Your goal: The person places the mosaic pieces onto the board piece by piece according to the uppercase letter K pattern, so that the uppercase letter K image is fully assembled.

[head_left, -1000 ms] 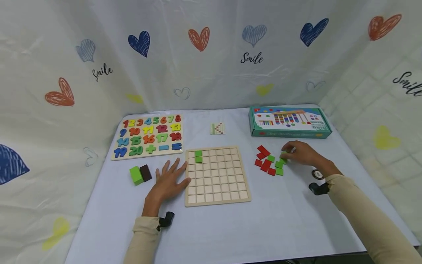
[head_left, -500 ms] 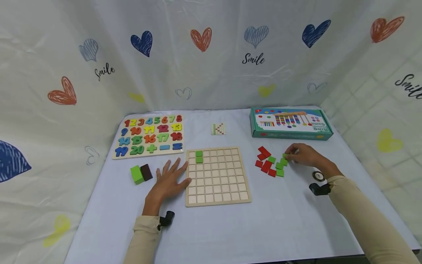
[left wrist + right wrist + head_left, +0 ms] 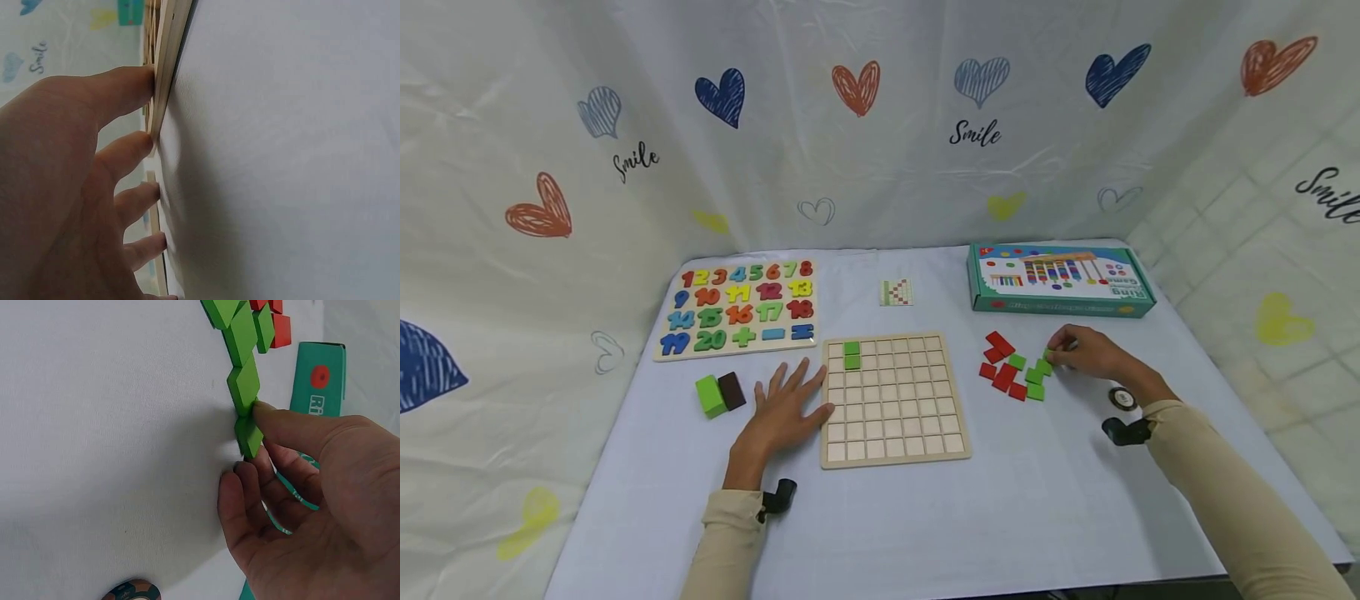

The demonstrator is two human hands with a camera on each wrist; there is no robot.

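Observation:
My left hand [image 3: 784, 414] lies with fingers spread at the left edge of a wooden grid board [image 3: 895, 457]. In the left wrist view the thumb and forefinger of that hand touch the board's frame [image 3: 167, 56]. Two green tiles [image 3: 852, 362] sit one below the other in the board's upper left cells. Over on the right, my right hand [image 3: 1088, 352] pinches a small green square tile [image 3: 249, 437] between thumb and forefinger, close over the cloth. It is at the end of a chain of green tiles [image 3: 241, 334], with several red tiles [image 3: 1004, 377] beside them.
A number puzzle [image 3: 737, 307] lies at the back left, a green game box [image 3: 1063, 282] at the back right. Between them is a small pattern card [image 3: 896, 292]. A green block [image 3: 710, 397] and a dark brown block [image 3: 731, 391] sit left of the board; a round chip [image 3: 1122, 398] lies under the right wrist.
My right hand has shifted slightly to the right, and its fingertips cover less of the green tiles. My left hand has stayed at the board's edge.

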